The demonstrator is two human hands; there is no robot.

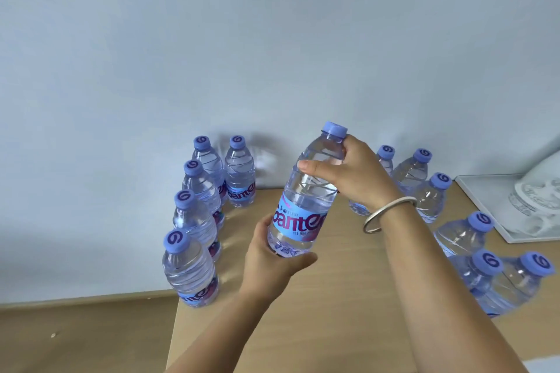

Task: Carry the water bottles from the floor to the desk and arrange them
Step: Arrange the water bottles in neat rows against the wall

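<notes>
A clear water bottle (306, 194) with a blue cap and blue label is held tilted above the wooden desk (348, 297). My left hand (272, 260) cups its base from below, fingers curled round it. My right hand (351, 175), a silver bangle on the wrist, grips the bottle's shoulder just under the cap. Several matching bottles stand upright along the desk's left edge (191, 269) and at the back left by the wall (239, 172). Several more stand on the right (430, 197), partly hidden behind my right arm.
A pale wall rises straight behind the desk. A white framed picture (521, 206) lies flat on the desk at the far right. The wooden floor (85, 339) shows beyond the desk's left edge. Bare desk surface lies between the two bottle groups.
</notes>
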